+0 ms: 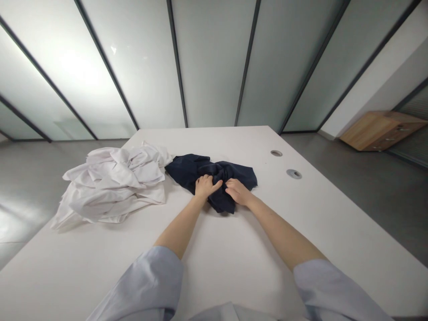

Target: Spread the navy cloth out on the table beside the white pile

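Note:
A dark navy cloth garment (pixel 187 171) lies crumpled in the middle of the white table (pixel 230 258), bunched highest in front of my hands. On its near left part is my left hand (pixel 205 187), fingers curled into the folds and thumb pointing right. My right hand (pixel 238 191) grips the cloth from the right side, its fingers bent inward and the fingertips partly lost in the fabric. A small gap separates the two hands. To the left, a heap of white clothing (pixel 117 178) touches or nearly touches the navy garment's left end.
Two round cable grommets (pixel 294 174) are set into the table's right side. Frosted glass panels (pixel 214 67) with dark frames stand beyond the far table edge. A wooden cabinet (pixel 371 129) sits on the grey floor at the right.

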`<state>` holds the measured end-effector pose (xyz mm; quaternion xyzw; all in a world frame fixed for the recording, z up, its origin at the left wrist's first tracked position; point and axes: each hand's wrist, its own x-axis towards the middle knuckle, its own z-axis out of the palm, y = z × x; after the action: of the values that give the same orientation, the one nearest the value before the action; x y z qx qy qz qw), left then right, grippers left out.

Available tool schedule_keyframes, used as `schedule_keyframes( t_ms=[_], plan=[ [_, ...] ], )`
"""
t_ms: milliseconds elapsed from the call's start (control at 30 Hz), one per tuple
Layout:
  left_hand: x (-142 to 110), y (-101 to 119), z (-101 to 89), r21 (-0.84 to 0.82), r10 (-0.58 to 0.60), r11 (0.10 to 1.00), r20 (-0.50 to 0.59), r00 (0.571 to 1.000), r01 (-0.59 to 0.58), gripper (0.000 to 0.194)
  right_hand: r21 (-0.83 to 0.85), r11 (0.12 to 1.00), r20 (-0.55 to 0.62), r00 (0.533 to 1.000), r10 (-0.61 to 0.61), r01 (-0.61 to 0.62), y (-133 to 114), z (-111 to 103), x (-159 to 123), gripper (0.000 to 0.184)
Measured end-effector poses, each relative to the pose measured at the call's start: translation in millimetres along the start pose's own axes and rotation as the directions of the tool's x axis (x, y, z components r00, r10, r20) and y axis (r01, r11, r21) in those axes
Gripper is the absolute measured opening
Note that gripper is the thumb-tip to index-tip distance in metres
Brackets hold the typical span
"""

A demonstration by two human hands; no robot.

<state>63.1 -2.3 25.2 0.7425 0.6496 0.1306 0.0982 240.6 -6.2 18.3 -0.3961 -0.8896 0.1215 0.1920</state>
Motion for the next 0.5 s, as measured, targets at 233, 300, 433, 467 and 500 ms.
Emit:
schedule_keyframes(
  t_ms=[233,300,433,467,500],
  plan=[
    [16.1,-11.2,3.7,-0.023,0.365,0.930,0.160,0.917,-0.366,0.029,0.278,0.935,-0.319,0.897,0.307,-0.221,17.0,-4.1,-10.1,0.044],
    [16.4,-8.6,2.7,-0.099,0.462,0.887,0.221,0.859,-0.452,0.032,0.188,0.939,-0.401,0.850,0.341,-0.288,25.5,-8.0,-10.8,0.035],
    [15.3,-3.8,-2.1,-0.187,0.507,0.862,0.313,0.803,-0.471,0.043,0.042,0.961,-0.143,0.950,0.277,-0.274,33.9,-8.8,-7.5,0.032],
    [15.4,-4.8,-3.6,-0.178,0.485,0.875,0.300,0.822,-0.451,0.044,0.033,0.958,-0.092,0.954,0.286,-0.284,33.7,-7.6,-6.5,0.034],
    [15.6,-7.2,-5.4,-0.161,0.449,0.893,0.260,0.855,-0.420,0.042,0.022,0.952,-0.070,0.949,0.307,-0.306,32.8,-6.1,-5.7,0.036]
  ],
)
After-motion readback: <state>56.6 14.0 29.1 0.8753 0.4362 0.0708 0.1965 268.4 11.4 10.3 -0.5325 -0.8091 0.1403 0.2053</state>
